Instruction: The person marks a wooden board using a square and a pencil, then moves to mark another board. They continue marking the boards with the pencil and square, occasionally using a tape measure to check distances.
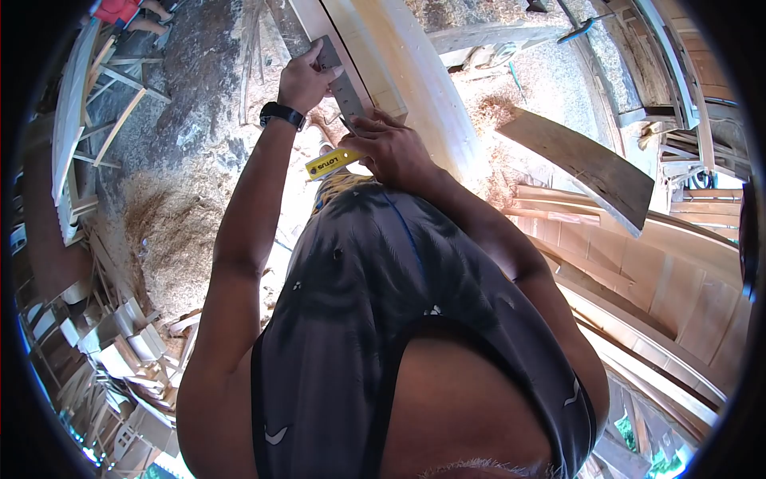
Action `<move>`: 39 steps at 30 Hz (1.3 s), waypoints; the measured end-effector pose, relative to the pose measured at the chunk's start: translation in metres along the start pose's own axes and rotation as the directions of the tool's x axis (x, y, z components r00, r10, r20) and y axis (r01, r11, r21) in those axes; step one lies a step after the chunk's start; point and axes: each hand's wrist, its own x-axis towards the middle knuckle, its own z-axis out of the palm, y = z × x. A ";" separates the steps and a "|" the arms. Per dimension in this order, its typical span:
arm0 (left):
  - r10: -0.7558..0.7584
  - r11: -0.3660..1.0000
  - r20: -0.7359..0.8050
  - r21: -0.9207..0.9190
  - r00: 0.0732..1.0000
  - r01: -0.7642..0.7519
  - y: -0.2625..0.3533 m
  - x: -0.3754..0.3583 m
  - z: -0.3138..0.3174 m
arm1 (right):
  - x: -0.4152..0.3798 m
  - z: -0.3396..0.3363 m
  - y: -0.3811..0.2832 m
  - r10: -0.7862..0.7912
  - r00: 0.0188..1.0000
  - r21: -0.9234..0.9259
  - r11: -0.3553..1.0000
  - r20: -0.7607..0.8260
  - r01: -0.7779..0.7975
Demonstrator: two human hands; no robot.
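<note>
A try square with a grey metal blade (345, 94) and a yellow handle (327, 165) lettered LOTUS lies against the end of a long pale wooden board (385, 68). My left hand (306, 81), with a dark watch at the wrist, grips the blade along the board's left side. At the square's corner, by the near end of the board, my right hand (391, 152) is closed with bent fingers around the handle's end. Whether it also holds something small is hidden by the fingers.
A loose plank (586, 164) leans at the right, above stacked boards (638, 275). Wood shavings (171, 243) cover the ground at left. Scrap wood (128, 359) is piled at lower left. Another person (128, 12) is partly visible at upper left, near a wooden frame (112, 104).
</note>
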 end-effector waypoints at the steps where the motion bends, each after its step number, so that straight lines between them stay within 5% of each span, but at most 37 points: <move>1: 0.000 1.000 -0.001 0.000 1.000 0.000 0.000 0.000 0.000 | 0.000 0.001 0.001 0.000 1.000 -0.004 1.000 0.002 0.000; 39: -0.020 0.998 0.006 -0.067 1.000 0.020 -0.002 -0.001 0.000 | -0.001 -0.002 0.001 0.049 0.998 -0.001 0.999 0.049 -0.049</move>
